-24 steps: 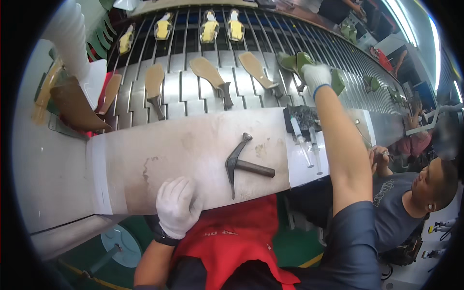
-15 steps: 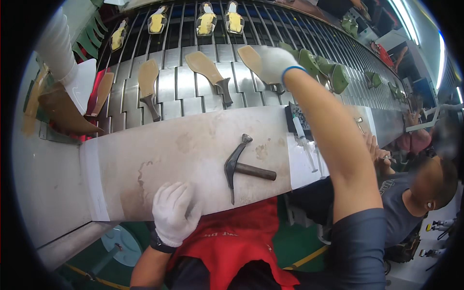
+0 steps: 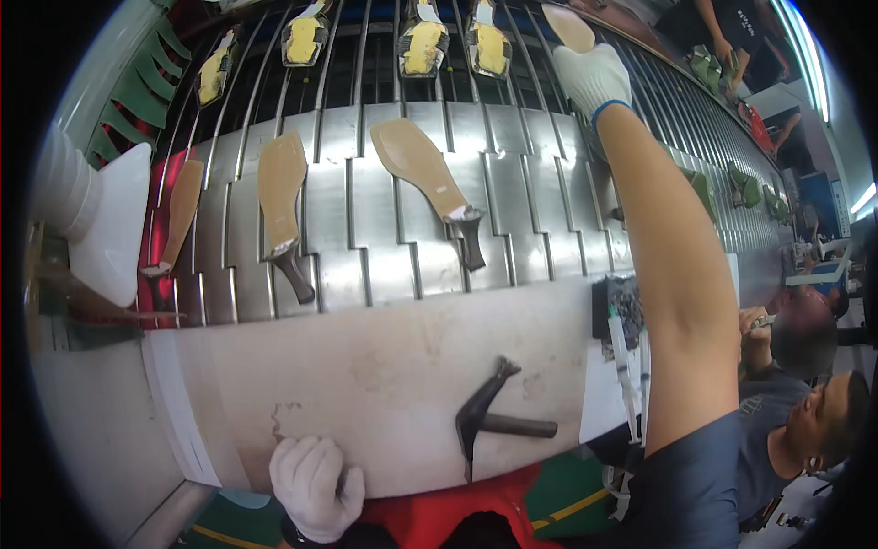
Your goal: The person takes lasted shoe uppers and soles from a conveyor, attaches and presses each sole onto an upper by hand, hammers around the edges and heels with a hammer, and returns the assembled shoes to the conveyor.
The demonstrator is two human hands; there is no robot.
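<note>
A tan shoe sole (image 3: 569, 29) juts out past the fingers of my white-gloved right hand (image 3: 593, 78). The hand is closed on it, above the far side of the slatted conveyor; its heel end is hidden by the glove. My left hand (image 3: 315, 485), also gloved, rests at the near edge of the worktable (image 3: 366, 393). Its fingers are curled in, and nothing shows in them. To its right lies a hammer (image 3: 471, 416) with a dark head and wooden handle. Beyond the table, tan soles with dark heels (image 3: 416, 165) lie spaced out on the metal slats.
Yellow-and-black shoe parts (image 3: 422, 48) sit on the far rails. Green shoe parts (image 3: 743, 186) lie at the right. A black box (image 3: 615, 306) and syringes (image 3: 625, 375) stand at the table's right end. A white duct hood (image 3: 114, 224) hangs at left; a person (image 3: 805, 439) sits at right.
My right hand has carried the sole off the near slats, away from me and to the right. The view has shifted, so the table and hammer appear lower. My left hand stays curled.
</note>
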